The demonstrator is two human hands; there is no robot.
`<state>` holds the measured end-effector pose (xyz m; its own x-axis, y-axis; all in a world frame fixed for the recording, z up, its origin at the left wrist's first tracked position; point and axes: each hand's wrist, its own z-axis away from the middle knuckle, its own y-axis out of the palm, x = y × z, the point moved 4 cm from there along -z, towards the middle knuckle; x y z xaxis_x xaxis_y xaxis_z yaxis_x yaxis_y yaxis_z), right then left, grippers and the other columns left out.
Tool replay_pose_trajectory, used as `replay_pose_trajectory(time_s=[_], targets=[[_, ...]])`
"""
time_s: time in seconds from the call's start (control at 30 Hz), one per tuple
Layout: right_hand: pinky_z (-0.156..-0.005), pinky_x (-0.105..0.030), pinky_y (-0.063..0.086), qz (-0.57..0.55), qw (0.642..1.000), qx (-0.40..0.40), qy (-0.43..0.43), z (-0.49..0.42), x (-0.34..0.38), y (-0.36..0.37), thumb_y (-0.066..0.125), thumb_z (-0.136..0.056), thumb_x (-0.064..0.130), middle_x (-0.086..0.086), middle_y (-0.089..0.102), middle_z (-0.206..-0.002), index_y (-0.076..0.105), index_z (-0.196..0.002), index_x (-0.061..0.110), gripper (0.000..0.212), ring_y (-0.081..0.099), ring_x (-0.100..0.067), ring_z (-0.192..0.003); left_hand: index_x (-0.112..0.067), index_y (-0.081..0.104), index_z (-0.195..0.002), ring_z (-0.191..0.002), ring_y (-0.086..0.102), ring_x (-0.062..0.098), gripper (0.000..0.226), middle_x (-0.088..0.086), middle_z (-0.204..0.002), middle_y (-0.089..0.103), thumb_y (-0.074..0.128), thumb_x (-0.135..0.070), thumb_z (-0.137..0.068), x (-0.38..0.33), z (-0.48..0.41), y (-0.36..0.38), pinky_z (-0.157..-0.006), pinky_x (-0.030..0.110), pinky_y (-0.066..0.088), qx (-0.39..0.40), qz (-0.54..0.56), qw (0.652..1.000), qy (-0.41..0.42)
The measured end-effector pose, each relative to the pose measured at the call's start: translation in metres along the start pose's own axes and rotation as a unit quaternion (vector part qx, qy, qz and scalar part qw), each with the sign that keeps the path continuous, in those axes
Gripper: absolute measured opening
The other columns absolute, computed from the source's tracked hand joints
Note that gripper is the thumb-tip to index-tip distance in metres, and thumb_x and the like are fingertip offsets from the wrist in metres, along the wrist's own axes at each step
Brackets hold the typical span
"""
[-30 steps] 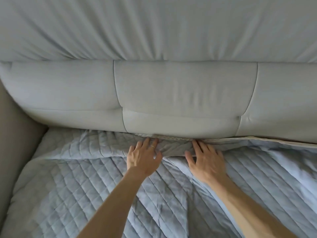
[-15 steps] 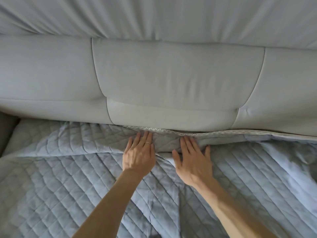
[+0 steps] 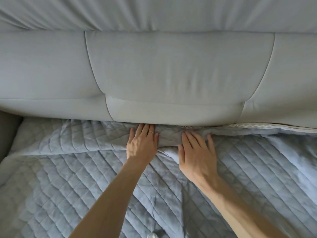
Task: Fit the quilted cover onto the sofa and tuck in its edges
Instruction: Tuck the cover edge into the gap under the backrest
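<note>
Our left fingers [image 3: 145, 130] lie straight and close together, their tips pushed into the crease under the middle back cushion [image 3: 171, 74], and one of them carries a thin ring [image 3: 151, 132]. Our right fingers [image 3: 190, 140] are straight too but slightly fanned, the little finger set apart, and their tips reach just short of the same crease. The left hand [image 3: 141, 146] and the right hand [image 3: 197, 157] both lie palm down, side by side and near each other, and press flat on the quilted cover [image 3: 68, 177]. Between them the cloth bunches into a small hump. Our bare forearms run back toward the lower edge of the view. The pale blue cover is spread over the seat of the sofa [image 3: 42, 74]. Its far edge lies along the foot of the backrest. Left of our hands that edge is out of sight beneath the cushions. To the right a patterned trim [image 3: 257, 125] shows above the seat. A long fold runs across the cover from the left side to our left hand, and diagonal creases spread under our arms. At the far left a darker armrest [image 3: 6, 134] borders the seat. Above the grey cushions, a smooth cloth [image 3: 171, 12] with soft wrinkles drapes over the top of the backrest.
</note>
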<state>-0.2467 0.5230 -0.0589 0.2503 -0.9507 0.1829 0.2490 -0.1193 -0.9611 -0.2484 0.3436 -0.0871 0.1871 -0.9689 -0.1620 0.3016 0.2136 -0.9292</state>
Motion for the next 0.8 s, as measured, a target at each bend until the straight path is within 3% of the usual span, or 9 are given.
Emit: replay_pose_trajectory(time_s=[0.1, 0.17, 0.2, 0.27, 0.33, 0.43, 0.63, 0.73, 0.8], targets=[[-0.120, -0.042, 0.014, -0.018, 0.996, 0.089, 0.008, 0.002, 0.001, 0.005, 0.019, -0.099, 0.050, 0.000, 0.045, -0.150, 0.043, -0.146, 0.014, 0.064, 0.036, -0.015, -0.141, -0.009, 0.069, -0.114, -0.104, 0.063, 0.031, 0.027, 0.008, -0.113, 0.067, 0.057, -0.025, -0.096, -0.007, 0.017, -0.011, -0.091, 0.046, 0.050, -0.126, 0.029, 0.991, 0.028], [-0.122, -0.041, 0.002, -0.020, 0.989, 0.149, 0.007, -0.001, 0.000, 0.012, 0.007, -0.097, 0.057, 0.001, 0.027, -0.160, 0.026, -0.154, 0.015, 0.073, 0.017, -0.013, -0.148, -0.010, 0.070, -0.118, -0.107, 0.064, 0.028, 0.033, 0.007, -0.116, 0.069, 0.053, -0.029, -0.097, -0.008, 0.032, -0.012, -0.093, 0.043, 0.049, -0.125, 0.034, 0.991, 0.031], [-0.122, -0.041, -0.002, -0.024, 0.986, 0.166, 0.006, -0.002, 0.000, 0.015, 0.004, -0.096, 0.059, 0.001, 0.019, -0.162, 0.019, -0.155, 0.015, 0.075, 0.010, -0.012, -0.150, -0.011, 0.064, -0.128, -0.121, 0.058, 0.024, 0.043, 0.005, -0.128, 0.065, 0.046, -0.036, -0.099, -0.009, 0.038, -0.010, -0.103, 0.042, 0.042, -0.084, 0.025, 0.996, 0.030], [-0.122, -0.041, -0.006, -0.034, 0.983, 0.182, 0.005, -0.007, -0.001, 0.018, 0.002, -0.094, 0.062, 0.003, 0.010, -0.164, 0.012, -0.157, 0.016, 0.078, 0.002, -0.010, -0.150, -0.015, 0.036, -0.150, -0.146, 0.027, 0.016, 0.063, 0.000, -0.155, 0.037, 0.026, -0.051, -0.100, -0.007, 0.041, -0.002, -0.119, 0.041, 0.017, 0.017, 0.007, 1.000, 0.011], [-0.122, -0.042, -0.005, -0.047, 0.983, 0.177, 0.017, -0.017, -0.004, 0.020, 0.004, -0.092, 0.063, 0.002, 0.011, -0.164, 0.014, -0.156, 0.015, 0.081, 0.003, -0.010, -0.150, -0.020, 0.009, -0.157, -0.150, -0.001, 0.011, 0.071, -0.006, -0.164, 0.006, 0.013, -0.058, -0.098, -0.005, 0.030, 0.005, -0.121, 0.039, -0.002, 0.091, 0.021, 0.996, -0.006], [-0.122, -0.043, -0.004, -0.028, 0.987, 0.155, 0.022, -0.025, -0.004, 0.025, 0.004, -0.088, 0.067, 0.001, 0.014, -0.164, 0.018, -0.156, 0.014, 0.087, 0.004, -0.011, -0.150, -0.021, -0.002, -0.156, -0.149, -0.012, 0.008, 0.071, -0.008, -0.164, -0.006, 0.013, -0.058, -0.098, 0.000, 0.008, 0.008, -0.122, 0.040, -0.005, 0.126, 0.015, 0.992, -0.004], [-0.122, -0.043, 0.001, -0.017, 0.991, 0.130, 0.031, -0.034, -0.006, 0.041, 0.013, -0.088, 0.069, 0.000, 0.023, -0.161, 0.023, -0.154, 0.015, 0.086, 0.015, -0.013, -0.149, -0.024, 0.000, -0.156, -0.149, -0.008, 0.006, 0.072, -0.011, -0.164, -0.001, 0.011, -0.062, -0.097, 0.014, -0.007, 0.014, -0.120, 0.038, -0.008, 0.144, 0.016, 0.989, 0.018], [-0.121, -0.043, 0.003, -0.015, 0.990, 0.130, 0.043, -0.038, -0.001, 0.032, 0.018, -0.088, 0.069, 0.000, 0.028, -0.159, 0.027, -0.152, 0.015, 0.085, 0.020, -0.015, -0.147, -0.021, 0.020, -0.155, -0.149, 0.009, 0.010, 0.071, -0.007, -0.162, 0.020, 0.021, -0.062, -0.097, 0.011, -0.006, 0.003, -0.123, 0.039, 0.003, 0.103, 0.022, 0.994, 0.018], [-0.121, -0.045, 0.003, -0.010, 0.987, 0.154, 0.047, -0.037, 0.001, 0.025, 0.020, -0.088, 0.069, 0.001, 0.027, -0.159, 0.026, -0.152, 0.016, 0.084, 0.019, -0.014, -0.147, -0.019, 0.042, -0.147, -0.142, 0.031, 0.015, 0.068, -0.004, -0.150, 0.043, 0.028, -0.062, -0.095, 0.010, 0.002, -0.010, -0.119, 0.037, 0.019, 0.043, 0.005, 0.999, 0.025]])
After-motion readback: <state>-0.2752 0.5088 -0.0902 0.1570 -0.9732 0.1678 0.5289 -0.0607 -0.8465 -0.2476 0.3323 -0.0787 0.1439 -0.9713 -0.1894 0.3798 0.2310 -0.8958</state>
